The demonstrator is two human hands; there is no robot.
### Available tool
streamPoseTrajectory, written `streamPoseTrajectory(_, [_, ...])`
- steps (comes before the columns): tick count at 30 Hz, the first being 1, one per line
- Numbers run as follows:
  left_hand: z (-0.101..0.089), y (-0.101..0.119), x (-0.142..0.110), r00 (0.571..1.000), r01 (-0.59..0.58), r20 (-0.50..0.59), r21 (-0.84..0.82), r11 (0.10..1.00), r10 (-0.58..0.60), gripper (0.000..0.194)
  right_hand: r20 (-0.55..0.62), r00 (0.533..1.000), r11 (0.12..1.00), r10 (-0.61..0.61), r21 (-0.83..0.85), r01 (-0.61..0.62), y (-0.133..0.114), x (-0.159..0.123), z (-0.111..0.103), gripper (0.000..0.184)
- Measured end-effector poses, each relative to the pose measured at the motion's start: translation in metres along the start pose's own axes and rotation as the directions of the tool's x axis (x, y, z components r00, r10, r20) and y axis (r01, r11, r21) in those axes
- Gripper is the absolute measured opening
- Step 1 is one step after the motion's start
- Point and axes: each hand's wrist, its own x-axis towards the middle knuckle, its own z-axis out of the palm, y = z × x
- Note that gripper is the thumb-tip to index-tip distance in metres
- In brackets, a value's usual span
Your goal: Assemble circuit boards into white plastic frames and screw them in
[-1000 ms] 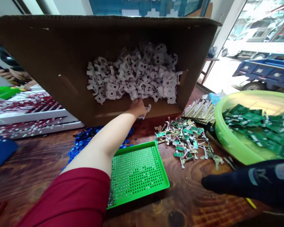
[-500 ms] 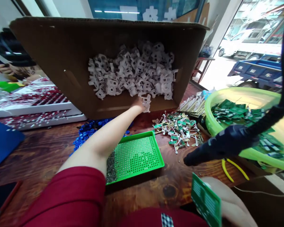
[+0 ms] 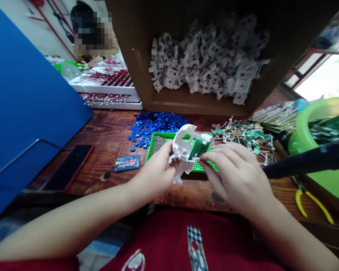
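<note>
A white plastic bracket (image 3: 183, 145) with a curved, cut-out frame is gripped by my left hand (image 3: 158, 169). My right hand (image 3: 234, 173) pinches a green circuit board (image 3: 197, 149) at its right edge and holds it against the bracket's opening; whether it is seated inside I cannot tell. Both hands meet above a green perforated basket (image 3: 165, 134), which they partly cover. Small metal screws (image 3: 158, 143) lie in the basket's left end. Behind it stands a cardboard box (image 3: 175, 103) on its side, holding a heap of similar white brackets (image 3: 206, 60).
Blue round parts (image 3: 155, 126) and a card (image 3: 127, 163) lie left of the basket, near a phone (image 3: 70, 167). Small wired boards (image 3: 248, 135), a yellow-green tub (image 3: 302, 139), yellow-handled pliers (image 3: 313, 203) and a dark tool (image 3: 307, 162) are at right. White trays (image 3: 107, 88) stand behind; a person sits beyond.
My left hand has come back from the box with a white bracket. My right hand has brought the circuit board up to it over the basket. The view has turned left.
</note>
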Motion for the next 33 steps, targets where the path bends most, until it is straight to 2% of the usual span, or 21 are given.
streamPoseTrajectory(3, [0.010,-0.013,-0.013,0.997,0.025,-0.064,-0.092,0.995,-0.031,0.044,0.078,0.996,0.999,-0.037,-0.029,0.039,-0.010,0.006,0.011,0.008])
streamPoseTrajectory(8, [0.028,-0.029,-0.023,0.992,0.045,-0.103,-0.288,0.957,-0.078,0.048,0.170,0.985,0.995,-0.027,-0.088,0.043,-0.016,0.009,0.024,0.008])
streamPoseTrajectory(16, [0.036,-0.037,-0.030,0.980,0.145,-0.080,-0.340,0.929,-0.183,0.048,0.330,0.943,0.981,-0.038,-0.167,0.098,-0.024,0.016,0.036,0.004])
streamPoseTrajectory(19, [0.034,-0.035,-0.033,0.964,0.221,-0.021,-0.487,0.845,-0.264,0.041,0.378,0.924,0.981,-0.056,-0.153,0.122,-0.025,0.020,0.039,0.003])
streamPoseTrajectory(23, [0.030,-0.038,-0.032,0.946,0.244,0.061,-0.779,0.578,-0.318,0.032,0.387,0.913,0.988,-0.133,-0.024,0.154,-0.019,0.018,0.043,0.007])
streamPoseTrajectory(25, [0.029,-0.043,-0.031,0.938,0.241,0.073,-0.841,0.485,-0.339,0.030,0.353,0.917,0.983,-0.185,0.054,0.178,-0.015,0.014,0.047,0.010])
streamPoseTrajectory(29, [0.031,-0.053,-0.033,0.923,0.261,0.079,-0.847,0.463,-0.376,0.034,0.311,0.920,0.970,-0.238,0.120,0.210,-0.010,0.005,0.056,0.012])
streamPoseTrajectory(33, [0.031,-0.056,-0.036,0.941,0.244,0.079,-0.832,0.498,-0.328,0.032,0.339,0.903,0.964,-0.266,0.101,0.246,-0.013,0.004,0.055,0.011])
